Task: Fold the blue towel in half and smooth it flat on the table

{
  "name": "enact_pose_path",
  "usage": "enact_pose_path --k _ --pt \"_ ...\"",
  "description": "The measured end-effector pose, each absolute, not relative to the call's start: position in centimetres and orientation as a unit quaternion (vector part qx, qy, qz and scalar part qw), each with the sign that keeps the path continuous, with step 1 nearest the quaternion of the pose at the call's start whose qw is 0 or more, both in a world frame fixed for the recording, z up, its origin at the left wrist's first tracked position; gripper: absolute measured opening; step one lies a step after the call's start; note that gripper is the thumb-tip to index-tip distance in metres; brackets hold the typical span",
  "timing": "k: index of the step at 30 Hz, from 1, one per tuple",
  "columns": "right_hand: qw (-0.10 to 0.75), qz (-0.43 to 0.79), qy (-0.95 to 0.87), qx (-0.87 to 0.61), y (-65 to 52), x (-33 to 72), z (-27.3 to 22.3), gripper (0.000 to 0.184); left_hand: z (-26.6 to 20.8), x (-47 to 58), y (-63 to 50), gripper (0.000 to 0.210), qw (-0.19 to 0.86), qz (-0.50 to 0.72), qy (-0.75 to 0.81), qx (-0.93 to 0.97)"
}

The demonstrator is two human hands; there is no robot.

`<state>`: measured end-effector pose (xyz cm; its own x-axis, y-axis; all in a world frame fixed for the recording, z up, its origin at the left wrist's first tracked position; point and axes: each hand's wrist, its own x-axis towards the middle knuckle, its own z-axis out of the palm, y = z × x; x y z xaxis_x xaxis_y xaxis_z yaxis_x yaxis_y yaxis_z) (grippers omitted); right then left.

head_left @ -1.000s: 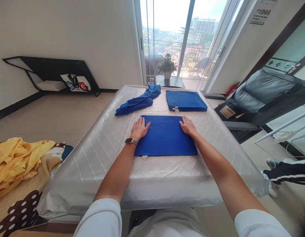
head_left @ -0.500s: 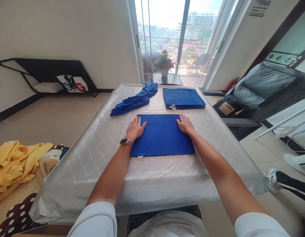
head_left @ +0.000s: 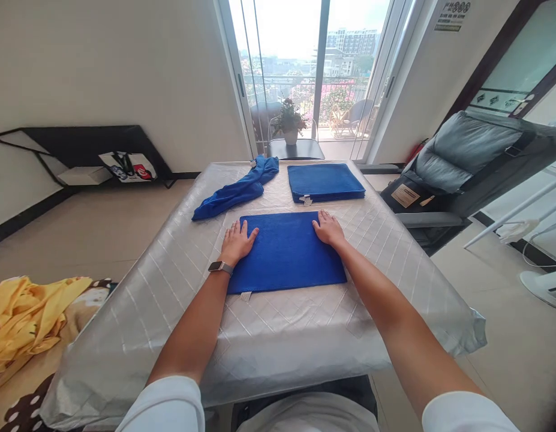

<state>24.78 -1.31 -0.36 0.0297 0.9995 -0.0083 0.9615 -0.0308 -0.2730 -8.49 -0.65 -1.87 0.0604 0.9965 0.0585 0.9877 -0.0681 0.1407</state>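
A blue cloth lies flat as a smooth rectangle on the table, with a small white tag at its near left edge. My left hand rests on the cloth's far left corner, fingers spread. At the opposite far corner, my right hand lies flat with the fingers stretched out. Neither hand grips anything. Beyond the cloth, to the right, is a neat stack of folded blue cloths. A crumpled blue cloth lies loosely at the back left.
A silver quilted cover drapes the table. Behind it, a potted plant stands on a chair by the sliding glass door. A grey padded chair is at the right. Yellow fabric lies in a heap at the left.
The view has shifted slightly, so everything sits a little further left and lower. Both hands stay flat on the cloth's far corners. The foot at the right is out of view.
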Motion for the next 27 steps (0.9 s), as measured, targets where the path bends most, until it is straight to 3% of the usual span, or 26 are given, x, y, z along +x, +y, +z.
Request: enact_pose_path --k 7,13,19,24,27 --pt "0.103 0.106 -0.686 -0.712 -1.3 24.7 -0.3 0.07 -1.3 -8.6 0.0 0.081 0.047 0.044 0.689 0.722" --pt "0.101 0.112 -0.686 -0.712 -1.2 24.6 -0.3 0.068 2.0 -8.3 2.2 0.07 0.067 0.03 0.678 0.732" --pt "0.105 0.115 -0.683 -0.714 -1.3 24.6 -0.1 0.068 2.8 3.1 2.7 0.054 0.052 0.103 0.529 0.841" --pt "0.086 0.093 -0.702 -0.701 -1.9 25.0 -0.2 0.063 0.4 13.4 2.1 0.055 0.106 0.169 0.4 0.895" --pt "0.074 0.076 -0.711 -0.695 -2.0 25.2 -0.3 0.066 -0.8 14.8 1.8 0.056 0.114 0.158 0.405 0.893"
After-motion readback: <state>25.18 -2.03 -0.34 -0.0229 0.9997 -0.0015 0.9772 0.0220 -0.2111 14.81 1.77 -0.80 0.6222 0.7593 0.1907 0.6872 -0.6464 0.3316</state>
